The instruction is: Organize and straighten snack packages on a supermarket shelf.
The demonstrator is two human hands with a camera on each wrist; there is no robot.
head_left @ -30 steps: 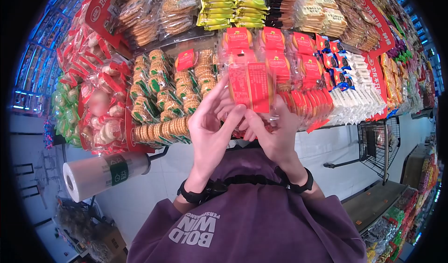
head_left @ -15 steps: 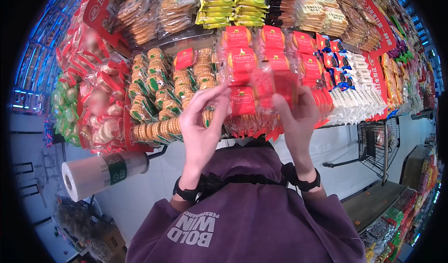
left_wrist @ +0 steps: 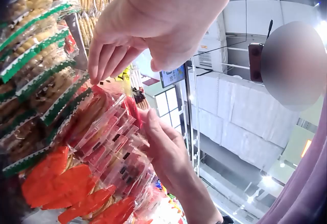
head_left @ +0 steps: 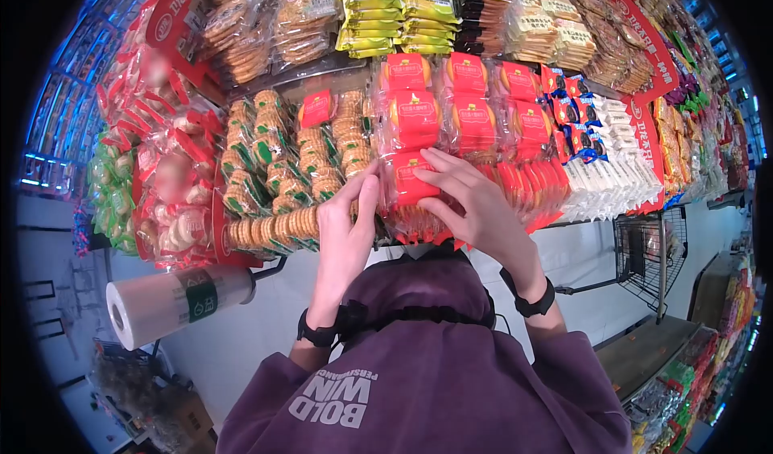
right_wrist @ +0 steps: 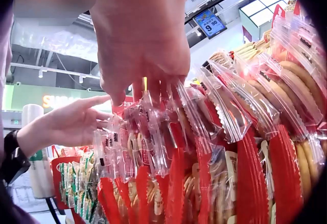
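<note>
Red-labelled biscuit packets in clear wrap stand in rows before me. The front one [head_left: 409, 182] lies on top of its row, between my hands. My right hand [head_left: 477, 212] rests on it from the right, fingers extended over the label and thumb lower down. In the right wrist view those fingertips are partly hidden behind clear wrappers [right_wrist: 153, 132]. At the row's left side is my left hand [head_left: 346, 227], its fingers held straight and thumb up, with nothing in it. The left wrist view shows this left hand [left_wrist: 138, 40] close above the packet edges.
Green-trimmed biscuit packs [head_left: 274, 148] fill the left of the display. White packs [head_left: 612, 156] and blue packs [head_left: 576, 112] stand to the right. A plastic bag roll [head_left: 153, 305] sticks out at the lower left. A wire cart [head_left: 652, 245] stands beyond the display's right side.
A red packet was held up in both hands, back side showing. The left hand let go, the right carried it rightward, then the right hand came back left onto the front row.
</note>
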